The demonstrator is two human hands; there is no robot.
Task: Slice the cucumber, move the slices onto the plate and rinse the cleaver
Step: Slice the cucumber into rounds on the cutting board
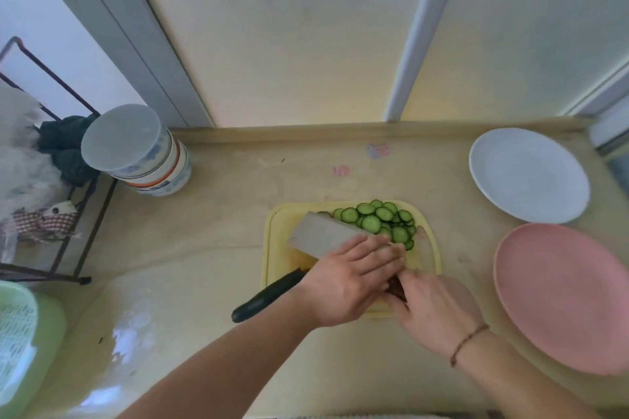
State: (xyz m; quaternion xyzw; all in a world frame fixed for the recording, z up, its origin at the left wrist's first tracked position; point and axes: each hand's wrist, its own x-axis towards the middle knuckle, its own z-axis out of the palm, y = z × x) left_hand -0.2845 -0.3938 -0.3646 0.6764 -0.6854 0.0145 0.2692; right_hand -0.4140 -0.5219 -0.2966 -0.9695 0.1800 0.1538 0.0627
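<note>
A pile of green cucumber slices [377, 219] lies at the far right of the yellow cutting board [277, 258]. The cleaver [323, 233] lies tilted beside them, its broad grey blade facing up and its edge against the slices. My left hand [350, 277] rests flat on the blade's near end with fingers straight, fingertips reaching the slices. My right hand [434, 308] grips the cleaver's dark handle, which is mostly hidden between the two hands. A white plate [529, 175] and a pink plate [561, 296] sit to the right of the board.
A black-handled tool [265, 299] pokes off the board's near left corner. A stack of bowls [143, 153] stands at the back left beside a dark wire rack [68, 214] holding cloths. A green basket [20, 343] sits at the left edge.
</note>
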